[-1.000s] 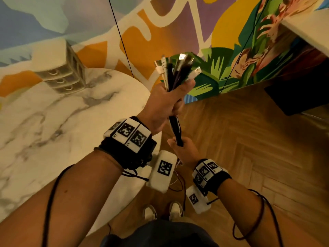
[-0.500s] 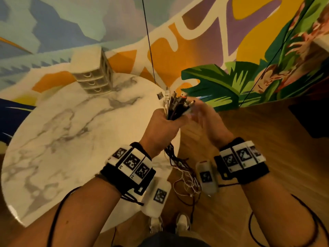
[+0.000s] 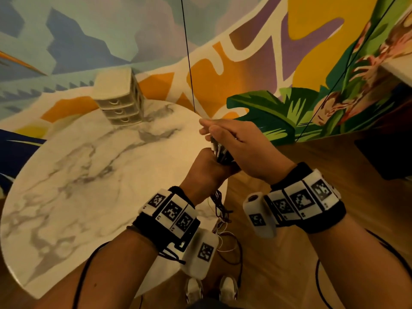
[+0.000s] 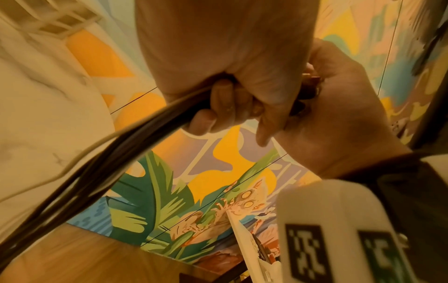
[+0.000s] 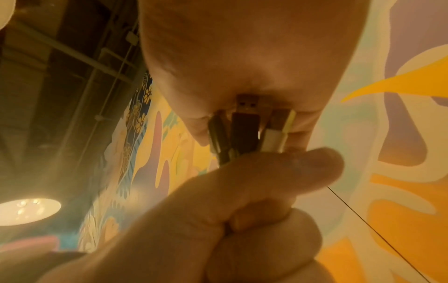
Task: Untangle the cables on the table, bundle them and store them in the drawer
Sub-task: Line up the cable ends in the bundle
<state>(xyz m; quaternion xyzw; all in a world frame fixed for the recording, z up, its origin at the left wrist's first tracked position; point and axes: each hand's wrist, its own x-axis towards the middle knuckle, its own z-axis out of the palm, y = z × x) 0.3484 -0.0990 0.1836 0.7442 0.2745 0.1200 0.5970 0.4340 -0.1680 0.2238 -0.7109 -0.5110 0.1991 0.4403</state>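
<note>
My left hand (image 3: 206, 172) grips a bundle of dark and white cables (image 3: 220, 153) in a fist, plug ends up, just off the right edge of the round marble table (image 3: 78, 175). The rest of the cables (image 3: 219, 205) hangs loose below the fist toward the floor. My right hand (image 3: 240, 143) lies over the plug ends with its fingers stretched out to the left. In the right wrist view the USB plugs (image 5: 244, 122) butt against its palm (image 5: 242, 47). In the left wrist view the cables (image 4: 109, 162) run out under my curled fingers (image 4: 218, 107).
A small white three-drawer unit (image 3: 118, 101) stands at the table's far edge, drawers closed. A painted wall runs behind the table. Wooden floor (image 3: 312, 166) lies to the right, a dark block (image 3: 388, 152) at far right, my shoes (image 3: 211, 288) below.
My right hand left the cables below the fist and came up over the plug ends. The left hand lowered the bundle toward the table edge.
</note>
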